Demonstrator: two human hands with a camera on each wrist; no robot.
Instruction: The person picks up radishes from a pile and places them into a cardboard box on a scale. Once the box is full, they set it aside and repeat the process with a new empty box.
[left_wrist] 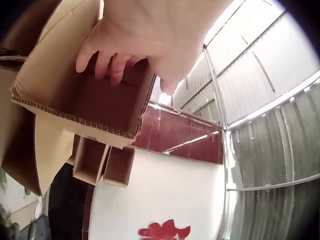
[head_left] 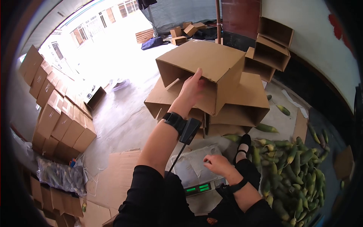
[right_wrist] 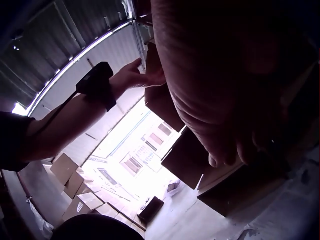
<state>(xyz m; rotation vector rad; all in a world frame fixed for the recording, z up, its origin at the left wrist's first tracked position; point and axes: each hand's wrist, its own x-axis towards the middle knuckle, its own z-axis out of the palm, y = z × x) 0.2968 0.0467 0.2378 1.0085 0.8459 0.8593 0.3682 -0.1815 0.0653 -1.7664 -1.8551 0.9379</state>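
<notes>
An empty cardboard box (head_left: 211, 56) lies on its side on top of other open boxes (head_left: 242, 113), its mouth facing the person. My left hand (head_left: 189, 90) grips its upper edge, thumb over the top panel and fingers inside the mouth. In the left wrist view, the left hand (left_wrist: 145, 35) straddles the wall of the box (left_wrist: 75, 120). My right hand (head_left: 221, 165) hovers loosely curled and holds nothing, above a scale (head_left: 193, 166) with green lit digits. The right wrist view shows this right hand (right_wrist: 215, 85) dark and close, its palm partly hidden.
Green elongated vegetables (head_left: 295, 174) are heaped on the floor at the right. Stacked cartons (head_left: 64, 117) stand at the left, above a plastic-wrapped bundle (head_left: 60, 176). Flattened cardboard (head_left: 121, 166) lies beside the scale. More open boxes (head_left: 272, 49) lean by the wall.
</notes>
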